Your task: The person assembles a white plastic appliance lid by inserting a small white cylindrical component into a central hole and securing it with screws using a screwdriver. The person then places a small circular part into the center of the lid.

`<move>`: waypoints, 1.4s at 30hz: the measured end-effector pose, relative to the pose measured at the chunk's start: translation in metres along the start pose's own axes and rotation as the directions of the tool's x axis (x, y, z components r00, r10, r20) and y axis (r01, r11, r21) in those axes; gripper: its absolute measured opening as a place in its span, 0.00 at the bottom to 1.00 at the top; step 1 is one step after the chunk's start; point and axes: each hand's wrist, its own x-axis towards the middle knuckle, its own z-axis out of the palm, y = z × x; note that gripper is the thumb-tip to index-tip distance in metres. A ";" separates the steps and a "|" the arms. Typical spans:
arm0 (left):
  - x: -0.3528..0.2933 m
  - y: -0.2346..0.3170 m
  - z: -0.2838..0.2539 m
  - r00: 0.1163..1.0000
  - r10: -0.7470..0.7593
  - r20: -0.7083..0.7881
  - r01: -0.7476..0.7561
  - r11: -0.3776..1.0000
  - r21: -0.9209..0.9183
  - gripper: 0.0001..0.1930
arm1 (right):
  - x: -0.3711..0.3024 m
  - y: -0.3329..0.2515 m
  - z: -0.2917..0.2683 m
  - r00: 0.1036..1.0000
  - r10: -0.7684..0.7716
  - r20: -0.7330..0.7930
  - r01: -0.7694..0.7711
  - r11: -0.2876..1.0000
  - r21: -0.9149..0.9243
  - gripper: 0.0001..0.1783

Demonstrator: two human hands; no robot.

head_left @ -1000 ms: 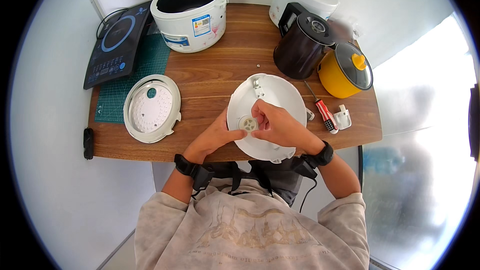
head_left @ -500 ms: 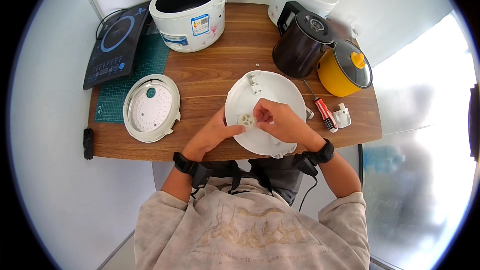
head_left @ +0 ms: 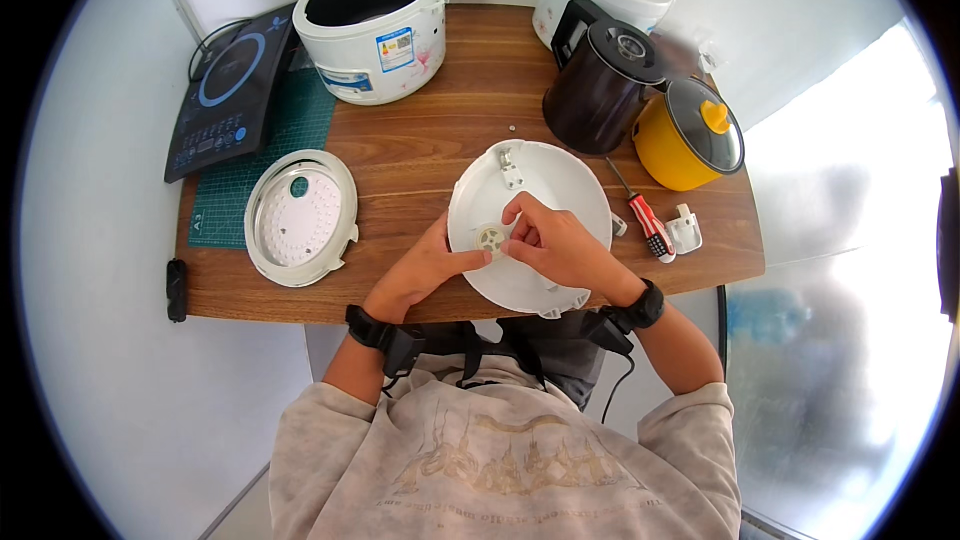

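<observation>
A white rice cooker lid shell (head_left: 492,283) lies hollow side up at the table's front edge. My left hand (head_left: 437,259) grips its left rim, fingers under the outside and thumb stretched over the inside. Within the shell, left of its middle, sits a small round cream-coloured plastic cap (head_left: 489,237) with openings in its face. My left thumb tip touches this cap's lower edge. My right hand (head_left: 556,246) reaches in from the right, thumb and forefinger closed at the cap's right edge, the other fingers curled. A metal-and-white hinge-like bracket (head_left: 512,174) shows at the shell's far side.
Left of the shell lies a round inner lid plate (head_left: 300,277), partly on a green cutting mat (head_left: 215,215). A black induction cooker (head_left: 232,90) and rice cooker body (head_left: 420,75) stand behind. To the right are a dark kettle (head_left: 590,105), yellow pot (head_left: 670,155), screwdriver (head_left: 650,227) and white plastic part (head_left: 685,231).
My right thumb and forefinger have shifted slightly left and closer onto the round cap. The cap now looks lower and flatter in the shell. My left hand keeps its hold.
</observation>
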 end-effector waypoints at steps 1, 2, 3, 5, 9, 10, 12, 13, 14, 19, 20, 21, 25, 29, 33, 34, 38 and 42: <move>0.000 0.000 0.000 1.000 -0.004 0.000 0.004 1.000 0.006 0.38 | 0.000 -0.001 0.000 1.000 0.000 0.003 0.000 1.000 -0.004 0.16; 0.000 0.001 0.001 1.000 -0.003 -0.001 0.003 1.000 0.004 0.38 | 0.000 -0.001 0.000 1.000 0.000 0.006 0.000 1.000 -0.008 0.16; -0.001 0.002 0.001 1.000 -0.001 -0.003 0.001 1.000 0.003 0.38 | 0.001 -0.002 -0.001 1.000 0.000 0.010 0.000 1.000 -0.012 0.16; -0.001 0.003 0.002 1.000 0.002 -0.007 -0.002 1.000 0.026 0.38 | 0.001 -0.003 -0.001 0.999 -0.004 0.035 0.005 1.000 -0.028 0.16; -0.002 0.003 0.001 1.000 0.000 -0.017 0.001 0.997 0.077 0.39 | 0.001 -0.004 0.002 0.998 -0.031 0.048 0.033 0.999 -0.041 0.17; -0.001 0.003 0.001 1.000 -0.001 -0.021 0.002 0.997 0.077 0.40 | 0.001 -0.006 0.001 0.999 -0.024 0.048 0.026 0.999 -0.048 0.17; -0.001 0.004 0.000 1.000 -0.002 -0.013 0.003 0.997 0.076 0.40 | 0.001 -0.009 0.000 0.999 -0.009 0.048 0.012 0.998 -0.062 0.17; -0.001 0.004 0.000 1.000 -0.002 -0.008 0.003 0.997 0.076 0.40 | 0.001 -0.008 0.000 0.999 -0.019 0.048 0.022 0.997 -0.077 0.17; -0.001 0.004 0.000 1.000 -0.009 -0.009 0.010 0.997 0.078 0.40 | 0.002 -0.006 -0.001 0.998 -0.028 0.048 0.033 0.995 -0.093 0.17; 0.000 0.001 -0.002 1.000 -0.011 -0.007 0.011 0.998 0.068 0.40 | 0.002 -0.007 -0.001 0.998 -0.049 0.034 0.052 0.994 -0.100 0.16; 0.001 0.000 -0.003 1.000 -0.017 -0.011 0.018 0.999 0.050 0.40 | 0.002 -0.005 -0.001 0.999 -0.046 0.024 0.048 0.996 -0.080 0.15; 0.001 -0.002 -0.003 1.000 -0.023 -0.015 0.024 0.999 0.033 0.40 | 0.002 -0.004 -0.001 0.999 -0.043 0.016 0.043 0.997 -0.060 0.14; 0.003 -0.010 -0.008 1.000 -0.015 0.000 0.015 1.000 -0.019 0.39 | 0.006 -0.007 -0.005 1.000 0.020 -0.022 -0.020 1.000 -0.024 0.07; 0.003 -0.010 -0.007 0.999 -0.032 -0.008 0.031 0.997 -0.074 0.37 | 0.012 -0.008 -0.006 0.998 0.042 -0.044 -0.044 0.997 -0.058 0.09; 0.002 -0.008 -0.005 0.998 -0.054 -0.014 0.052 0.989 -0.137 0.34 | 0.016 -0.011 -0.007 0.997 0.065 -0.038 -0.068 0.994 -0.085 0.10; 0.002 -0.008 -0.005 0.998 -0.063 -0.017 0.060 0.987 -0.152 0.34 | 0.016 -0.011 -0.007 0.997 0.071 -0.036 -0.073 0.995 -0.074 0.10; 0.003 -0.013 -0.008 0.999 -0.050 -0.014 0.047 0.987 -0.153 0.33 | 0.018 -0.012 -0.010 0.995 0.098 -0.005 -0.098 0.994 -0.043 0.11; 0.002 -0.013 -0.007 0.999 -0.053 -0.010 0.050 0.986 -0.160 0.32 | 0.022 -0.012 -0.013 0.988 0.149 0.047 -0.147 0.987 -0.060 0.12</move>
